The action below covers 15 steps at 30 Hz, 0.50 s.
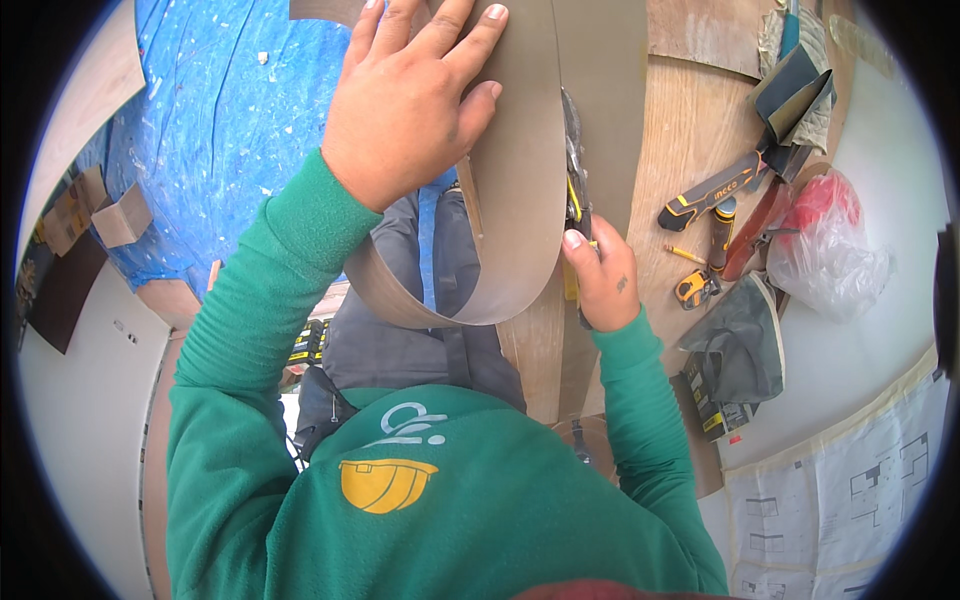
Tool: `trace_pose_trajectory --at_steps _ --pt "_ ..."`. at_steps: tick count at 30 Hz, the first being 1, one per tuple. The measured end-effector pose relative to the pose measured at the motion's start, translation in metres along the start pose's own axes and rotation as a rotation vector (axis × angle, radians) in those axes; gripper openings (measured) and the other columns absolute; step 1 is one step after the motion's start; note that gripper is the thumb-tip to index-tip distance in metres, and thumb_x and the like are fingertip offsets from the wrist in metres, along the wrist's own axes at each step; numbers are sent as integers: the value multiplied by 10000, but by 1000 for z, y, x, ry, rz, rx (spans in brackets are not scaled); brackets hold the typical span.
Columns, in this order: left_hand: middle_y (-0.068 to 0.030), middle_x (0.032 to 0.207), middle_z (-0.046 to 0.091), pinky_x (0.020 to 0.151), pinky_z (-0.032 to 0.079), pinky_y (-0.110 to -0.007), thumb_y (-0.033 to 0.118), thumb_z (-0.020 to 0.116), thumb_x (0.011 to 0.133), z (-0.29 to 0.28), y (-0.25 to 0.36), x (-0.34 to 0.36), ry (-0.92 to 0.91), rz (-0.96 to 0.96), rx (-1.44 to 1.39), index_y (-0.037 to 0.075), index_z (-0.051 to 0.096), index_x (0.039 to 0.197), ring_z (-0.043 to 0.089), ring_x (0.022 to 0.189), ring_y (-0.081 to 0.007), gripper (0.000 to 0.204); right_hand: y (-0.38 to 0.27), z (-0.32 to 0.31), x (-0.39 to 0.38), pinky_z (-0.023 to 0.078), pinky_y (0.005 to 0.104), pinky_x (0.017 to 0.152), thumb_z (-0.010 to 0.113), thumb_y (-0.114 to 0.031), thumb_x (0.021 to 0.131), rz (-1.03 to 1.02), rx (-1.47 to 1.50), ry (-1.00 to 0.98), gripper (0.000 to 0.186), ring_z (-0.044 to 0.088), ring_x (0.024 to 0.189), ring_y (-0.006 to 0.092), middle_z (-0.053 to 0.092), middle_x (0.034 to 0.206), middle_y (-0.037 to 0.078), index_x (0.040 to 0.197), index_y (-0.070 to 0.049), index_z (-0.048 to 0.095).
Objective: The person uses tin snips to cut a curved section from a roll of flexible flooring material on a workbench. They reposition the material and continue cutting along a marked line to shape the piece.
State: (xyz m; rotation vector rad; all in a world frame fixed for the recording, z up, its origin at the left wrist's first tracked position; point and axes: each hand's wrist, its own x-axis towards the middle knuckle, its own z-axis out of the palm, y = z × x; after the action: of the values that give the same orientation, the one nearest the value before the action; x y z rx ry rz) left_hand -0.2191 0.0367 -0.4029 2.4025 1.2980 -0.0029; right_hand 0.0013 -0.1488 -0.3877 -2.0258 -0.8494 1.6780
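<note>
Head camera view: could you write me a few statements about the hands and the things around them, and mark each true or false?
1. The right hand holds a black-and-yellow tool. True.
2. The left hand is curled into a tight fist. False: the left hand rests on the bent brown strip, its fingers spread.
3. A clear plastic bag with something red in it lies at the right. True.
4. The tape measure lies left of both hands. False: the tape measure lies to the right of the right hand.
5. Both sleeves are green. True.
</note>
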Motion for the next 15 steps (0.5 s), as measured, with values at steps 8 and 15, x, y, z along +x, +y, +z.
trace_pose_trajectory --at_steps 8,15 --pt "-258 1631 445 1259 271 -630 283 698 923 2 1 0 2 -10 2 23 582 1491 331 1541 -504 636 4 1 -4 457 292 599 699 -374 1029 118 94 -9 407 544 666 89 621 752 15 1070 30 673" --pt "-258 1630 447 1260 269 -632 283 699 921 0 0 0 -1 -8 -7 24 587 1488 328 1545 -502 634 -5 1 3 465 297 604 694 -394 1031 -6 5 7 426 554 670 95 620 749 22 1061 30 670"
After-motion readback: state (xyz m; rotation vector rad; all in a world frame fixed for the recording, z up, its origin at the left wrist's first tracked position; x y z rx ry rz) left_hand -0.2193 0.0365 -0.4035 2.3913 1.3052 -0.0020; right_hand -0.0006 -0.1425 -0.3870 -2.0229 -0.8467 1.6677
